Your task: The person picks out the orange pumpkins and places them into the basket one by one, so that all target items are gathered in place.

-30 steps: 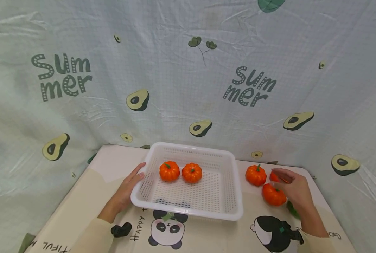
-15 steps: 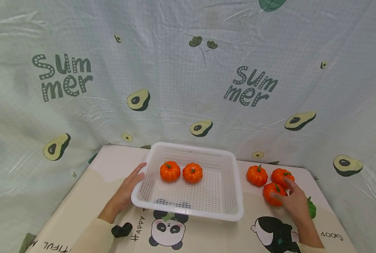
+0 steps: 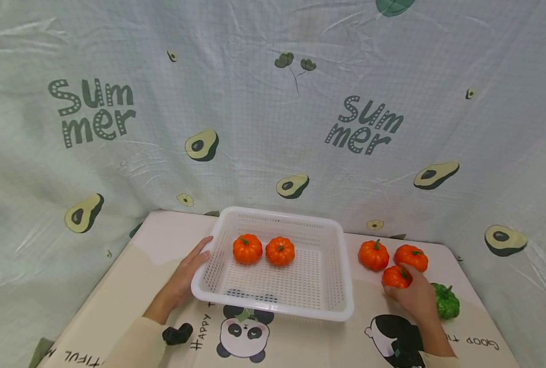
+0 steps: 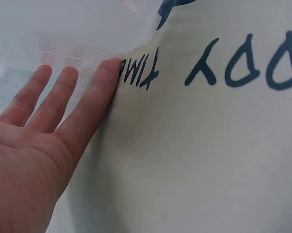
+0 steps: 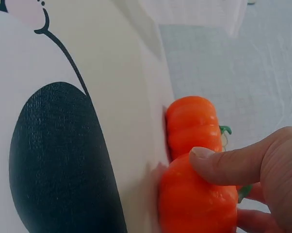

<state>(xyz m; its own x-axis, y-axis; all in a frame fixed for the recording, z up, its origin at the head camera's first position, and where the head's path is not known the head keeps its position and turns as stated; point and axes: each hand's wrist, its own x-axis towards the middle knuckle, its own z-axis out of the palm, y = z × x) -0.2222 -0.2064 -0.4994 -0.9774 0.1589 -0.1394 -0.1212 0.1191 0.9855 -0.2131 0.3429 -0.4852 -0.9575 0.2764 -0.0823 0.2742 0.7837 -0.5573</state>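
Note:
My right hand (image 3: 412, 296) grips a small orange pumpkin (image 3: 396, 277) at the right of the table. In the right wrist view the thumb presses on that pumpkin's (image 5: 197, 201) side, and the fingers reach behind it, partly hidden. Just beyond sit two more orange pumpkins, one at the left (image 3: 374, 255) and one at the right (image 3: 411, 257). A green pumpkin (image 3: 446, 301) stands right of the wrist. My left hand (image 3: 183, 278) rests its straight fingers against the left side of a white plastic basket (image 3: 273, 306). Inside the basket are two orange pumpkins (image 3: 247, 249).
A printed cloth (image 3: 328, 342) with a panda and lettering covers the table. Behind the table and at both sides hangs a pale curtain (image 3: 254, 102) with avocado prints. A small black object (image 3: 177, 334) sits by the left wrist.
My right hand has drawn back from the rear right pumpkin toward the nearer one and now grips it. The green pumpkin has come into fuller view. The left hand and basket stay put.

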